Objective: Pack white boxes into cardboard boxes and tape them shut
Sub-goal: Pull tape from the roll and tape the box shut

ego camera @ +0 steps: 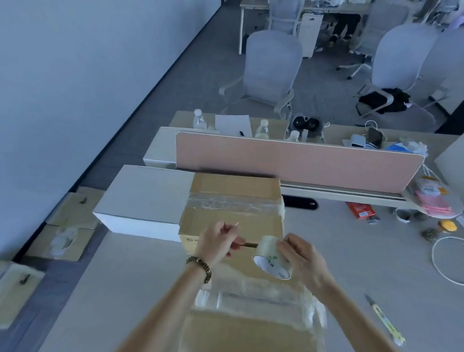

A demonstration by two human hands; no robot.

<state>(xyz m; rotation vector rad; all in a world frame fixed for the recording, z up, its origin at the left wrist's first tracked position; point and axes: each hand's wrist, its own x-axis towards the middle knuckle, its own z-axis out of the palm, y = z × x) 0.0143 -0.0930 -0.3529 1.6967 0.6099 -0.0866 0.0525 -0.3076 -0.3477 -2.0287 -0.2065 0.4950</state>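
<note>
A roll of clear tape (272, 259) is held in front of me by my right hand (300, 258). My left hand (218, 243) pinches the loose end of the tape just left of the roll. Behind the hands stands a closed cardboard box (232, 199) with clear tape across its top seam. A second cardboard box (249, 331), also covered with clear tape, lies nearest me under my forearms. A white box (143, 196) sits on the desk against the left side of the far cardboard box.
A yellow utility knife (385, 319) lies on the desk at the right, beyond it a white cable loop (443, 259). A pink divider (297, 162) bounds the desk's far edge. Taped cardboard boxes (63, 241) rest on the floor at left. Office chairs stand behind.
</note>
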